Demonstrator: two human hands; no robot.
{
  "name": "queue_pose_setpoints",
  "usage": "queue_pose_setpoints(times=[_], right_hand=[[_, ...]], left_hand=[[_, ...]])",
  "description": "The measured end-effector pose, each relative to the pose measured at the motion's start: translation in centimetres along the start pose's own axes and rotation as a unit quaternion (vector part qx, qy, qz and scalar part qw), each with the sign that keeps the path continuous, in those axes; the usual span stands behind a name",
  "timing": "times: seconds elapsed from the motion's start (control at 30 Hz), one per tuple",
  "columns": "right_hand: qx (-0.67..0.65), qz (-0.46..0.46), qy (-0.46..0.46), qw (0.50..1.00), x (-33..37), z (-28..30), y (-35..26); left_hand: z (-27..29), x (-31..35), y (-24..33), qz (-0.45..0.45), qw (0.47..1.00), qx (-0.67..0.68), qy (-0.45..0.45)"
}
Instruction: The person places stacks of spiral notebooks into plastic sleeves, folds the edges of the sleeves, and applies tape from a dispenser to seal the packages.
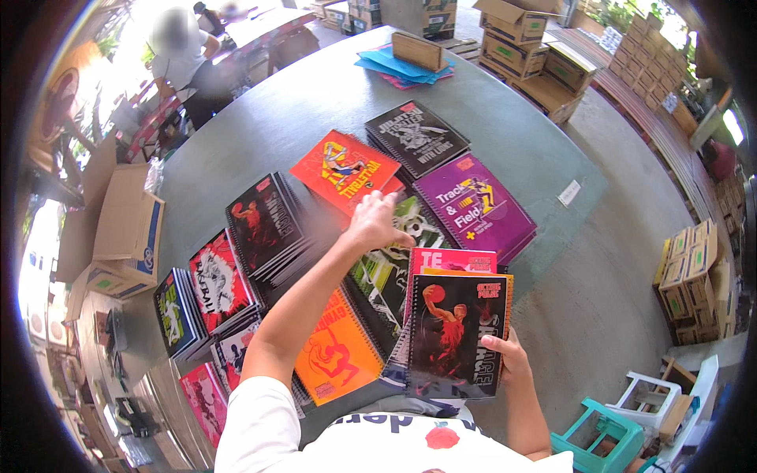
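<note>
My right hand (pixel 512 361) grips the right edge of a small stack of spiral notebooks close to my body. On top is a black notebook (pixel 451 339) with a red basketball player; pink and yellow covers (pixel 453 260) stick out behind it. My left hand (pixel 373 222) reaches over the table, thumb apart from the fingers, its fingertips at the near corner of an orange-red volleyball notebook (pixel 343 169). Below that hand lies a green and black soccer notebook (pixel 390 276). To its right are a purple notebook (pixel 477 201) and, farther off, a dark grey one (pixel 418 138).
Stacks of black notebooks (pixel 264 217), red-and-white notebooks (pixel 221 280) and orange notebooks (pixel 335 351) lie on the green table (pixel 276 102). Blue sheets (pixel 402 65) lie beneath a wooden block (pixel 418 51). An open carton (pixel 122 229) stands left; a teal stool (pixel 603 437) stands lower right. A person (pixel 181 59) is far left.
</note>
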State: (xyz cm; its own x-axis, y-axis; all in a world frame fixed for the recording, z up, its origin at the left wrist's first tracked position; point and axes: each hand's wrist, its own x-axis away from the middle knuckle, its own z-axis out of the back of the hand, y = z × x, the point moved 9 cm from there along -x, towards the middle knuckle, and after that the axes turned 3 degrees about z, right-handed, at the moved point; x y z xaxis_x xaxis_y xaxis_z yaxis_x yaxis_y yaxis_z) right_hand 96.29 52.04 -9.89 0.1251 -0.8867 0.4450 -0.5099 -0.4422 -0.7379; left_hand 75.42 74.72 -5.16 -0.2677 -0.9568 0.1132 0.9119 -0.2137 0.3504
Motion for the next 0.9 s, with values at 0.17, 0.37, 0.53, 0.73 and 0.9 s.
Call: queue_pose_setpoints(times=[0.17,0.37,0.53,0.73,0.9], right_hand=[[-0.074,0.020,0.006,0.997,0.9,0.9,0.6],[-0.086,0.006,0.009,0.996,0.8,1.9,2.4],[-0.237,-0.032,0.033,0.970,1.6,1.6,2.3],[-0.025,0.009,0.037,0.999,2.4,1.9,1.7],[-0.037,0.012,0.045,0.998,2.5,2.4,1.6]], left_hand=[[4.1,1.0,0.6,0.023,0.995,0.099,-0.004],[21.6,3.6,4.3,-0.122,0.934,0.331,0.059],[6.8,2.8,11.3,-0.225,0.941,0.237,-0.084],[2.4,-6.6,-2.1,0.100,0.980,-0.163,0.059],[2.1,-7.0,-0.4,0.024,0.989,-0.147,-0.013]])
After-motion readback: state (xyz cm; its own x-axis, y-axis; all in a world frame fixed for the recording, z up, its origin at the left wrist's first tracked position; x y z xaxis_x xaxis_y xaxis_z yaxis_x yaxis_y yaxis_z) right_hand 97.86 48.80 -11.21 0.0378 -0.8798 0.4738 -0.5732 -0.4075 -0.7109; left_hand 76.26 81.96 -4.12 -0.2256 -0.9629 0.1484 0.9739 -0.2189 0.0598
